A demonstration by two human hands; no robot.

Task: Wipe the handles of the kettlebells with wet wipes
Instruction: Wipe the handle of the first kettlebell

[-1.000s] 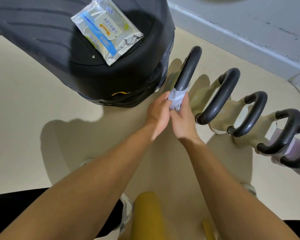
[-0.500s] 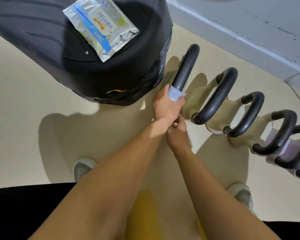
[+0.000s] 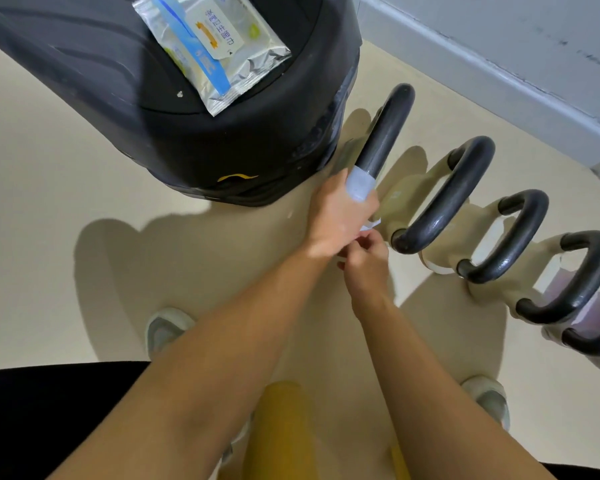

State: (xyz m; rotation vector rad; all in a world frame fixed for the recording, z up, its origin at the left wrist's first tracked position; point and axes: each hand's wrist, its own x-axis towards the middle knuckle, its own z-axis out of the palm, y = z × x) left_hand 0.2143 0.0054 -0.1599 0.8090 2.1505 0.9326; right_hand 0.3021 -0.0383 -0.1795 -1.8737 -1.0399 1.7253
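A row of several beige kettlebells with black handles runs along the floor to the right. My left hand (image 3: 338, 216) grips the near end of the first kettlebell handle (image 3: 385, 129) through a white wet wipe (image 3: 360, 183) wrapped round the bar. Just below it, my right hand (image 3: 366, 259) has curled fingers that pinch a loose tail of the wipe. The second kettlebell handle (image 3: 444, 199) stands right beside my hands. A silver pack of wet wipes (image 3: 208, 43) lies on top of a big black machine housing (image 3: 174, 133).
The black housing stands close to the left of the first handle. A grey wall base (image 3: 499, 74) runs behind the kettlebells. My shoes (image 3: 165, 329) stand on the beige floor, and a yellow object (image 3: 284, 431) hangs below my arms.
My left hand has crossed over onto the wipe and now wraps the handle. My right hand has dropped below it. The wipe sits a little higher on the bar.
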